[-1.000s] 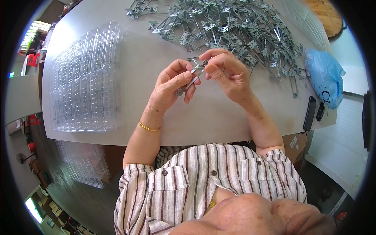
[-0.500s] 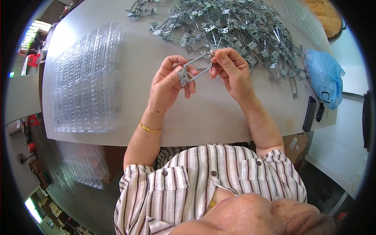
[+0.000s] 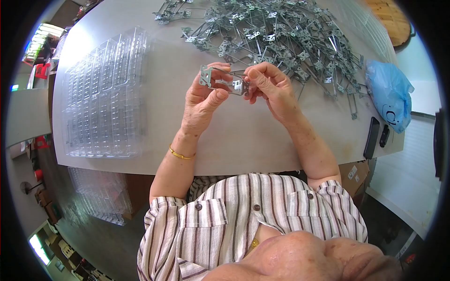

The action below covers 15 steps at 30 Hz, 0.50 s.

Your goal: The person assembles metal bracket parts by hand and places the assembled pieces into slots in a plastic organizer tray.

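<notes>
Centrally, in the upper half of the frame, a metal bracket (image 3: 237,86) is pinched at its right end by the right hand (image 3: 271,89) and flanked by the left hand (image 3: 200,102), thumb and fingers apart. Similar brackets (image 3: 281,40) are heaped above.

Left hand (image 3: 201,103) upper middle of frame, thumb (image 3: 216,97) and fingers (image 3: 219,76) apart in a loose C. Right hand (image 3: 274,91) just right of it, fingers curled in a pinch. Forearms (image 3: 174,164) slant up and inward.
</notes>
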Each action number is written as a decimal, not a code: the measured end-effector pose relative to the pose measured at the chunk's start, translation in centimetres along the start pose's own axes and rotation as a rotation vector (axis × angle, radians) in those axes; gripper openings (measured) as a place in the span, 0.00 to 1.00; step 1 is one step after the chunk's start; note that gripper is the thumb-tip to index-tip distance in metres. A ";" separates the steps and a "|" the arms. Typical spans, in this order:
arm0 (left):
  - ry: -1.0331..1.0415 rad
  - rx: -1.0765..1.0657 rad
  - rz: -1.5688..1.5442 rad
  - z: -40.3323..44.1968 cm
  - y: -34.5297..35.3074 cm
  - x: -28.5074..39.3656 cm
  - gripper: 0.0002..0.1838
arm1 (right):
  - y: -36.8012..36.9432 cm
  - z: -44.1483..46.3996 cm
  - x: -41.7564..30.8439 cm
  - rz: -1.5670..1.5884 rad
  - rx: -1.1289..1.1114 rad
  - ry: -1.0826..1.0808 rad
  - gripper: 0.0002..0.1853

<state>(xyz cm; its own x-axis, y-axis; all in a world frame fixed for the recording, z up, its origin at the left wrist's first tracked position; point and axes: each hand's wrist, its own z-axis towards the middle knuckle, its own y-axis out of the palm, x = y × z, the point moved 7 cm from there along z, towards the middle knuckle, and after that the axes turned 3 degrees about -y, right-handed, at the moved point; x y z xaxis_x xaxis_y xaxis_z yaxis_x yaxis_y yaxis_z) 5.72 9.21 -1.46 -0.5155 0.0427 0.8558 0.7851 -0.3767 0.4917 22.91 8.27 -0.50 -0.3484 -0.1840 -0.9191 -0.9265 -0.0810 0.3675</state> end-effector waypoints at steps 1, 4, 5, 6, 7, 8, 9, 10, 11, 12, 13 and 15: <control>0.003 0.010 -0.014 0.1 0.1 0.1 0.26 | -0.3 0.1 -0.1 -0.051 0.023 -0.022 0.09; -0.023 0.019 -0.057 0.1 0.7 0.2 0.21 | -0.8 0.1 -0.8 -0.148 0.046 -0.085 0.08; -0.055 0.006 -0.072 0.0 0.8 -0.1 0.20 | -0.9 0.1 -1.0 -0.170 0.046 -0.106 0.07; -0.088 -0.007 -0.086 -0.1 0.9 -0.4 0.19 | -0.7 0.0 -1.5 -0.200 0.047 -0.138 0.07; -0.141 -0.024 -0.095 -0.3 1.0 -0.6 0.19 | -0.4 -0.2 -2.0 -0.229 0.048 -0.171 0.06; -0.195 -0.041 -0.104 -0.4 1.1 -0.8 0.19 | -0.2 -0.5 -2.5 -0.258 0.051 -0.203 0.06; -0.250 -0.059 -0.114 -0.5 1.2 -1.0 0.19 | 0.0 -0.8 -2.8 -0.274 0.051 -0.248 0.05; -0.268 -0.067 -0.109 -0.6 1.2 -1.1 0.19 | 0.3 -1.0 -3.1 -0.289 0.052 -0.292 0.05; -0.286 -0.074 -0.105 -0.7 1.2 -1.2 0.20 | 0.6 -1.1 -3.3 -0.304 0.052 -0.335 0.04; -0.304 -0.081 -0.101 -0.7 1.3 -1.2 0.20 | 0.8 -1.2 -3.5 -0.339 0.055 -0.391 0.04; -0.308 -0.090 -0.085 -0.7 1.3 -1.3 0.20 | 0.9 -1.3 -3.7 -0.374 0.059 -0.447 0.04; -0.314 -0.108 -0.055 -0.6 1.5 -1.3 0.21 | 1.1 -1.5 -4.0 -0.462 0.070 -0.547 0.05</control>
<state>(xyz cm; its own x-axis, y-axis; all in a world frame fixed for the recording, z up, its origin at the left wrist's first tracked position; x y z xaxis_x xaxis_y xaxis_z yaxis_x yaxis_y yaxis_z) 7.33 8.00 -1.96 -0.4119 0.3427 0.8443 0.7093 -0.4612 0.5332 23.53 7.46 3.79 0.0772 0.3729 -0.9246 -0.9970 0.0340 -0.0695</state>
